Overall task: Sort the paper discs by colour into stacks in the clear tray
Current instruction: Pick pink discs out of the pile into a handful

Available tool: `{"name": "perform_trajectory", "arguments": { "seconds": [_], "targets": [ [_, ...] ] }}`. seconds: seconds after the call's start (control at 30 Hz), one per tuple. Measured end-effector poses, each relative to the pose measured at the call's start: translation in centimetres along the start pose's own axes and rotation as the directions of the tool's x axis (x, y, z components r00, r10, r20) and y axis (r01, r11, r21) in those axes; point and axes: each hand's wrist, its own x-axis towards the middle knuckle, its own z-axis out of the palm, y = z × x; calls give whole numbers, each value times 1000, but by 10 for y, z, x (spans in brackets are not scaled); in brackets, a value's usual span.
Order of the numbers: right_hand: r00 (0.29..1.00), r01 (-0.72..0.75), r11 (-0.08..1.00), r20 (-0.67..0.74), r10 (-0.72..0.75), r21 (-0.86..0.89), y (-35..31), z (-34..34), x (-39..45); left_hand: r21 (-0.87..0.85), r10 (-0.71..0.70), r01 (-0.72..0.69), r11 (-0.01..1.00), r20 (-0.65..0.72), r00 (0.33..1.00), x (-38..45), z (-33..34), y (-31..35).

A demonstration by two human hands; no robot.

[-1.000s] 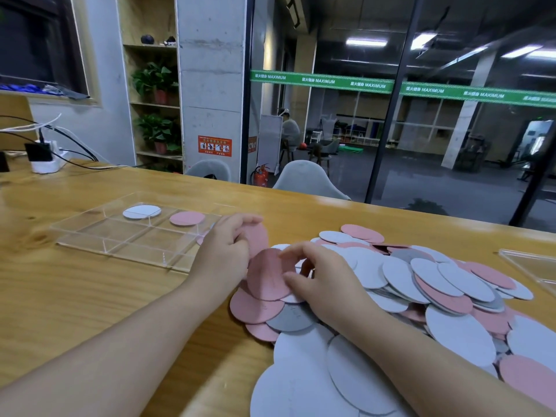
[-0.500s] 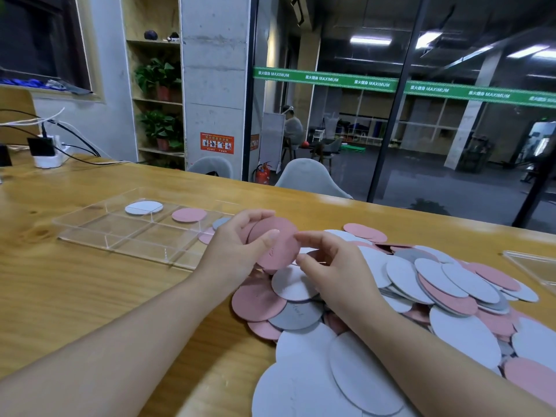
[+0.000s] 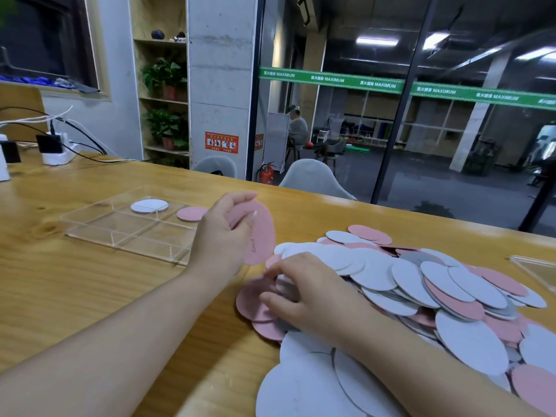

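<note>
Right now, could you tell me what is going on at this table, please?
A person is sorting round paper discs by colour. The left hand holds up a pink paper disc near the clear plastic compartment tray, which already contains one white disc and one pink disc in separate compartments. The right hand is picking at the large loose pile of pink, white and grey discs on the wooden table.

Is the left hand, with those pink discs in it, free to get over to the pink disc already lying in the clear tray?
Probably yes. The left hand, gripping pink discs, hangs just beside the clear tray, whose top is open, and nothing stands between it and the pink disc in the tray.
</note>
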Motion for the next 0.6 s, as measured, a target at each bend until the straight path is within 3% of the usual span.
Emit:
{"name": "perform_trajectory", "arguments": {
  "seconds": [0.17, 0.33, 0.47, 0.6],
  "targets": [
    [972, -19, 987, 226, 55, -157, -7, 0, 10, -13, -9, 9, 1000, 14, 1000, 0, 1, -7],
    [970, -49, 997, 234, 63, -63, -5, -6, 7, -11, 5, -5, 1000, 31, 1000, -1, 2, -8],
    [991, -111, 993, 74, 114, -45, 3, -15, 6, -42, -4, 6, 999, 46, 999, 0, 2, -7],
    [973, -186, 978, -119, 196, 90, 16, -30, 7, -101, -22, 39, 994, 165, 986, -4, 6, -2]
  ]
}}
